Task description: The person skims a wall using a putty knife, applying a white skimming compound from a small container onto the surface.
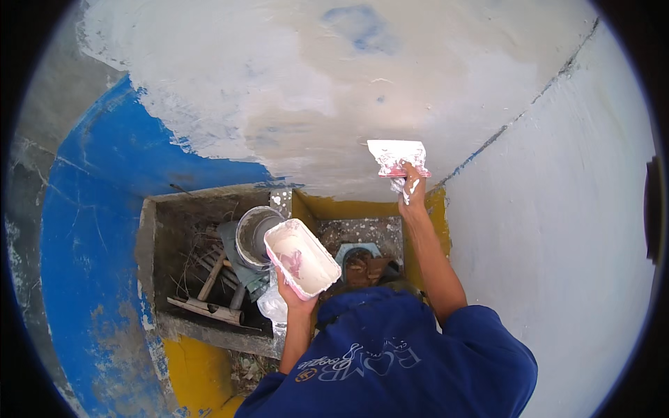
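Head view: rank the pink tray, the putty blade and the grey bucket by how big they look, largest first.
1. pink tray, held by the left hand, nearest the camera, so its lead is unsure.
2. putty blade, in the right hand, and grey bucket, partly hidden by the tray: too close to rank.

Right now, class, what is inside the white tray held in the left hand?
The white tray in the left hand holds white putty smeared over its floor, with a pinkish patch near the middle. The putty covers the tray's floor, and the underside is out of sight.

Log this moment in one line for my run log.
left hand: holds putty tray | right hand: presses scraper on wall
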Motion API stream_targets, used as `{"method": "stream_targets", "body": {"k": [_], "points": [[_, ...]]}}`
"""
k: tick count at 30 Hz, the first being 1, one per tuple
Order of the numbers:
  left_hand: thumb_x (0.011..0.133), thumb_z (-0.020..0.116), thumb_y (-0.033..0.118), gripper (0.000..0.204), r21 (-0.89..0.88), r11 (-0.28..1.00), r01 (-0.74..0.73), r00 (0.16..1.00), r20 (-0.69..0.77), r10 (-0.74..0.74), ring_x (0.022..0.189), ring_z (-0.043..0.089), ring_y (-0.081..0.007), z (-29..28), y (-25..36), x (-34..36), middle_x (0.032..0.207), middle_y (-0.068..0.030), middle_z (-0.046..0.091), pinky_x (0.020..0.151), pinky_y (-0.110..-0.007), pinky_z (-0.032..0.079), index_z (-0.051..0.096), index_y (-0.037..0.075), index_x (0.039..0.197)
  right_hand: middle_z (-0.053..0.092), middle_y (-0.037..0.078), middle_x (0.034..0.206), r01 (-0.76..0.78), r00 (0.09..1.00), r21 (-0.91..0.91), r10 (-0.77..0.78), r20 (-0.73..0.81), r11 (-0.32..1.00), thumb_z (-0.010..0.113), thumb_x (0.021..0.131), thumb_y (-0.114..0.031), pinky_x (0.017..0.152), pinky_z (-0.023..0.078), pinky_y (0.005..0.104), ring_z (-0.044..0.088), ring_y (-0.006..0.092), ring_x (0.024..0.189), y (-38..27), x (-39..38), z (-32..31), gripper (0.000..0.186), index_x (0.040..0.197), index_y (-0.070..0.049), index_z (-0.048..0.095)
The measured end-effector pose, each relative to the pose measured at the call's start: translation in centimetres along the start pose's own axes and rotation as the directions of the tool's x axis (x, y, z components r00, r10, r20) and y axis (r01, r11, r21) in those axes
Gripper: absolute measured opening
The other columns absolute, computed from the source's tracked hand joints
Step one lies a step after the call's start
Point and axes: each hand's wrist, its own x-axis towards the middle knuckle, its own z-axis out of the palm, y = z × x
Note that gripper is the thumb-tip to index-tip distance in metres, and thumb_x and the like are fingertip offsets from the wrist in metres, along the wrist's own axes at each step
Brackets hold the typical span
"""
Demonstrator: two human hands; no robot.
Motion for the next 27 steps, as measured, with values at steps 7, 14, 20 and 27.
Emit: {"method": "stream_targets", "body": {"k": [7, 14, 20, 27], "points": [[0.095, 0.040, 0.047, 0.056, 0.079, 0.997, 0.002, 1.000, 0.026, -0.004, 0.122, 0.048, -0.0319, 1.4, 3.5, 1.1, 0.134, -0.0098, 0.048, 0.102, -0.053, 0.038, 0.038, 0.011, 0.139, 0.059, 0.001, 0.086, -0.071, 0.984, -0.002, 0.070, -0.162, 0.997, 0.059, 0.085, -0.020, 0.070, 0.046, 0.0298, 0.057, 0.0126, 0.078, 12.1, 6.7, -2.2, 0.019, 0.097, -0.004, 0.060], [0.093, 0.043, 0.050, 0.064, 0.117, 0.993, -0.001, 0.999, 0.050, -0.005, 0.129, 0.041, -0.0335, 0.3, 3.9, 1.1, 0.142, -0.0100, 0.042, 0.106, -0.055, 0.033, 0.032, 0.013, 0.143, 0.059, 0.002, 0.085, -0.001, 0.986, 0.072, 0.013, -0.165, 0.997, 0.059, 0.084, -0.015, 0.073, 0.046, 0.0304, 0.057, 0.0132, 0.078, 10.1, 6.2, -0.2, 0.016, 0.095, -0.003, 0.060], [0.095, 0.041, 0.047, 0.057, 0.068, 0.998, 0.017, 1.000, 0.001, -0.018, 0.122, 0.048, -0.0319, 1.3, 3.4, 0.9, 0.135, -0.0100, 0.047, 0.102, -0.052, 0.038, 0.038, 0.010, 0.139, 0.057, 0.002, 0.087, 0.082, 0.987, 0.093, -0.068, -0.146, 0.992, 0.059, 0.084, -0.012, 0.075, 0.046, 0.0315, 0.056, 0.0147, 0.080, 8.0, 5.5, 1.4, 0.014, 0.093, -0.002, 0.059], [0.095, 0.040, 0.047, 0.057, 0.090, 0.996, 0.009, 1.000, 0.011, -0.010, 0.122, 0.048, -0.0316, 1.1, 3.4, 1.0, 0.135, -0.0098, 0.047, 0.102, -0.052, 0.038, 0.038, 0.011, 0.139, 0.048, -0.005, 0.067, 0.133, 0.980, 0.156, -0.106, -0.171, 0.979, 0.061, 0.084, -0.009, 0.037, 0.023, 0.0185, 0.032, 0.0013, 0.043, 2.1, 3.1, 6.1, 0.006, 0.082, -0.007, 0.056]]}}
